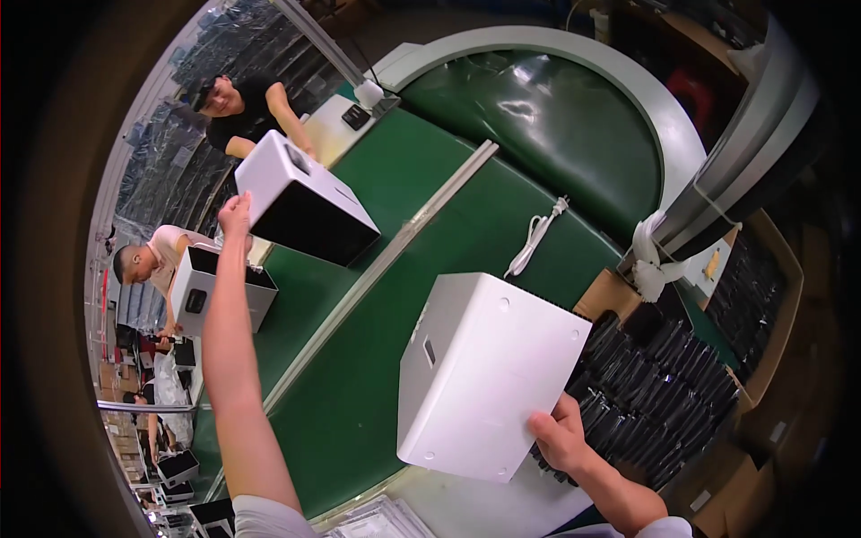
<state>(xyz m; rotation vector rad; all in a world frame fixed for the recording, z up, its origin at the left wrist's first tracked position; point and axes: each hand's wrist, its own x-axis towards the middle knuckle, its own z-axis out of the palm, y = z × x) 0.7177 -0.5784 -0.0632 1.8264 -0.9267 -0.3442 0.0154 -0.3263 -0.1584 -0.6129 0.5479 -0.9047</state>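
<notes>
My right hand point(560, 434) grips the lower right edge of a white box-shaped housing point(502, 377). The housing is tilted, its broad face with small round feet turned up, and a slot shows in its left side. My left arm reaches far out over the green belt. At its end, my left hand point(235, 215) is closed on the left corner of a second box-shaped housing point(309, 202), white with a black side. The fingers behind both housings are partly hidden. A coiled white power cord with a plug point(538, 235) lies on the belt just beyond the nearer housing.
A metal rail point(381, 278) divides the green conveyor point(359, 394). Across it, a person in black point(242, 117) stands beside the far housing; another person point(166, 255) handles a similar box point(224, 289). Black wrapped packs point(646, 394) lie right; a grey post point(753, 134) rises there.
</notes>
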